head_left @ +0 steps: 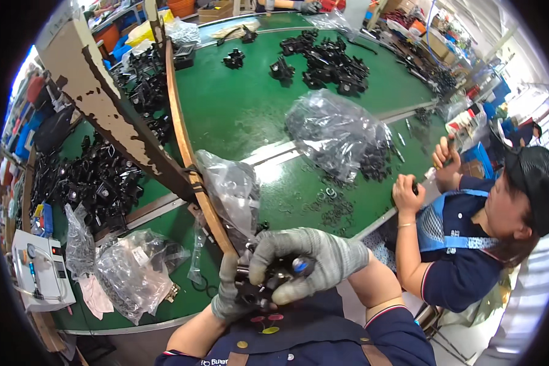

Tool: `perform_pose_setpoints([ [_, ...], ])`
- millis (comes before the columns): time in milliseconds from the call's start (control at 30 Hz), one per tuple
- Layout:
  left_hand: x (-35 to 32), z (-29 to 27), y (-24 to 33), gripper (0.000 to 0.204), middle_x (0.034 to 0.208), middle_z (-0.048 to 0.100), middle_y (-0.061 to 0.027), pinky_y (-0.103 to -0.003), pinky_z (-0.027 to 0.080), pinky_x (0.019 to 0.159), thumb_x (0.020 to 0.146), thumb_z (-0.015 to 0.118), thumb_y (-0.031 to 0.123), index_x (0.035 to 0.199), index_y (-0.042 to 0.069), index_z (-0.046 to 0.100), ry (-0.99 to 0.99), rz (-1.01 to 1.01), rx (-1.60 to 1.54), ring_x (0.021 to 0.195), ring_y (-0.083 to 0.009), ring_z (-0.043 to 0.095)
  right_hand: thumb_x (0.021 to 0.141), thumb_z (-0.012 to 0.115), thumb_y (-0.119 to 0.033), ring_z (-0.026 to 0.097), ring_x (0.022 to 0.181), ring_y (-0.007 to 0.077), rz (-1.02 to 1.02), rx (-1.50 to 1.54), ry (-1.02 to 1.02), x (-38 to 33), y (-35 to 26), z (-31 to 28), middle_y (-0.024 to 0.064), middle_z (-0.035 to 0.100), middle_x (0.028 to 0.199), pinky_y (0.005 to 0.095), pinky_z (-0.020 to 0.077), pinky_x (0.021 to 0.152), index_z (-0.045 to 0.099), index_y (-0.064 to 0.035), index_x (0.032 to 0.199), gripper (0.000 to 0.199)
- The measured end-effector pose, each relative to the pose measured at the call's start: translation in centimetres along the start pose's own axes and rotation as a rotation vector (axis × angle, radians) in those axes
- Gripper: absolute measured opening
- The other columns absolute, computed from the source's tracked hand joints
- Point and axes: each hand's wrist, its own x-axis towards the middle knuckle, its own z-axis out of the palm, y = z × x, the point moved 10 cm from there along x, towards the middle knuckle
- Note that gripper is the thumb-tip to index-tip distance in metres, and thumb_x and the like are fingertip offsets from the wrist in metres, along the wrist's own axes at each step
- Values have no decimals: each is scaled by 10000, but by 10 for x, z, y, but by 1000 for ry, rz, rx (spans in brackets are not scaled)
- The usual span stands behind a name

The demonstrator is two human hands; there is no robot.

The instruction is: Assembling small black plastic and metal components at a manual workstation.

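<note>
In the head view, the person is holding a small black part point(268, 282) close to the body at the near edge of the green counter point(238, 110), and both gloved hands are gripping it. The left hand point(230, 296), in a grey glove, is curling closed around the lower left side of the part, while the right hand point(305, 259), also in a grey glove, is wrapping over its top with the fingers bent down and closed against it; a small blue spot is showing on the part just under the right fingers. Just beyond the hands, a crumpled clear bag point(232, 189) is lying beside a wooden divider strip point(183, 128) that is running from near to far across the counter. To the near left, another clear bag of dark pieces point(134, 268) is resting on the counter, with a white device point(39, 268) beside it at the left edge. Farther out, a large clear bag of black parts point(335, 131) is sitting mid-counter, loose black rings point(332, 207) are lying near it, and a heap of black parts point(326, 61) is piled at the far side. To the right, a co-worker's hands point(424, 180) are working at the counter edge.
</note>
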Motion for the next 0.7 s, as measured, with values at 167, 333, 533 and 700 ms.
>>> perform_pose_setpoints([
  [167, -4, -13, -46, 833, 1331, 577, -209, -447, 478, 1026, 910, 552, 670, 1458, 50, 455, 159, -360, -385, 1233, -307, 581, 838, 804, -145, 646, 927, 245, -231, -544, 215, -26, -7, -17, 104, 629, 1023, 329, 509, 814, 687, -74, 1152, 343],
  [333, -9, 3, -49, 733, 1025, 713, -149, -465, 500, 825, 884, 619, 577, 1394, 61, 509, -2, -427, -817, 965, -309, 675, 866, 724, -96, 642, 821, 214, -24, -825, 1043, -82, 21, -109, 98, 644, 950, 313, 523, 764, 702, -56, 1045, 185],
  [533, 1, 8, -23, 944, 947, 645, -142, -513, 474, 931, 838, 579, 784, 1466, 87, 467, 92, -241, -693, 837, -294, 625, 830, 730, -91, 658, 863, 290, 331, -1284, 1504, -151, 56, -209, 154, 646, 995, 391, 548, 794, 698, -73, 996, 170],
  [700, 2, -2, -28, 868, 1098, 603, -152, -496, 451, 955, 859, 574, 762, 1410, 93, 523, 3, -237, -767, 796, -273, 625, 845, 777, -124, 613, 870, 165, 73, -503, 1259, -131, 57, -207, 52, 647, 1006, 310, 523, 790, 686, -83, 1110, 284],
])
